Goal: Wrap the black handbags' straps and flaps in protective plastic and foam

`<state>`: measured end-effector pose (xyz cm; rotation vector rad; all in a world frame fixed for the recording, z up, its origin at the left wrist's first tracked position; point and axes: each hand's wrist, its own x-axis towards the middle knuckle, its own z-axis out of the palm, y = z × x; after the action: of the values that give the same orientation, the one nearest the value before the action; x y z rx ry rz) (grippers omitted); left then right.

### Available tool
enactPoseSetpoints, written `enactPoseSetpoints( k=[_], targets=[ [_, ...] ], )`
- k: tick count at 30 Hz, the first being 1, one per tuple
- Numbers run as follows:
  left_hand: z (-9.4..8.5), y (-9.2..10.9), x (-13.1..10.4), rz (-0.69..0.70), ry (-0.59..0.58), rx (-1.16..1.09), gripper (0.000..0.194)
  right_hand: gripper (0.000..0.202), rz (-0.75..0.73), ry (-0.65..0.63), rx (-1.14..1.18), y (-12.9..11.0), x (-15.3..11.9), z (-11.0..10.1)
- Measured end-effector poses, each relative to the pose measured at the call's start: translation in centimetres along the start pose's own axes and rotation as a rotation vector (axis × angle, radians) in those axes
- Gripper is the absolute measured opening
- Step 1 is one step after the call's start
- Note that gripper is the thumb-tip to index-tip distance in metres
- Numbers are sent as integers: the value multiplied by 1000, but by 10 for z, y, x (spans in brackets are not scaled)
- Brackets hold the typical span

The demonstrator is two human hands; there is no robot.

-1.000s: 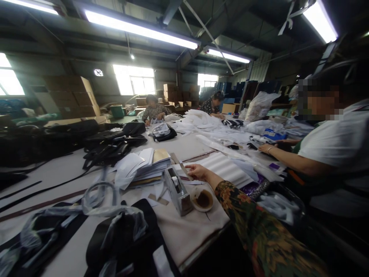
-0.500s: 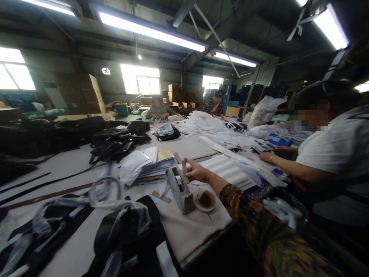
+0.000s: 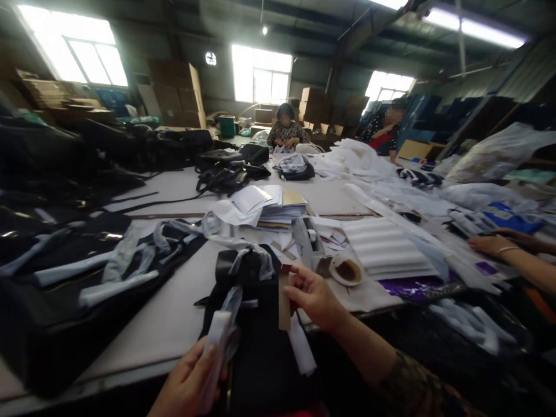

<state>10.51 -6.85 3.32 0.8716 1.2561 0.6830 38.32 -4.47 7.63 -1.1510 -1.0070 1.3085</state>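
My right hand (image 3: 315, 296) pinches the upper part of a strip of tan tape (image 3: 284, 307), which hangs down over a black bag (image 3: 260, 353). At the lower middle, my left hand (image 3: 191, 376) is closed around a white-wrapped strap (image 3: 217, 330) on the bag's left side. Another white-wrapped piece (image 3: 302, 344) lies on the bag just right of the tape. Beyond my right hand stands a grey tape dispenser (image 3: 307, 240), beside a small bowl with brown residue (image 3: 346, 270).
Stacked papers (image 3: 264, 202) and white foam sheets (image 3: 386, 246) lie on the table. More black bags (image 3: 104, 249) cover the left side. A co-worker's hands (image 3: 493, 244) are at the right; two other people sit across the table.
My right hand has moved from beside the tape dispenser toward me with the tape strip. My left hand has come into view, holding the wrapped strap. The view has turned right and down.
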Motion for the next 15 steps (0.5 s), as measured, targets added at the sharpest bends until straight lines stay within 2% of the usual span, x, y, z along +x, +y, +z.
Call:
enactPoseSetpoints(
  k=[2,7,11,15],
  targets=[
    [-2,2,-1,-11,-54,-23,57,32,59,-21,-14,5,-8,20],
    [-6,6,-2,-49,-151,-103,52,21,42,125,-144,21,-25,57],
    [-8,5,-3,-42,-162,-145,47,23,234,125,-110,32,-36,74],
    [-7,3,-3,-17,-127,-128,47,24,387,110,-124,40,-46,81]
  ],
)
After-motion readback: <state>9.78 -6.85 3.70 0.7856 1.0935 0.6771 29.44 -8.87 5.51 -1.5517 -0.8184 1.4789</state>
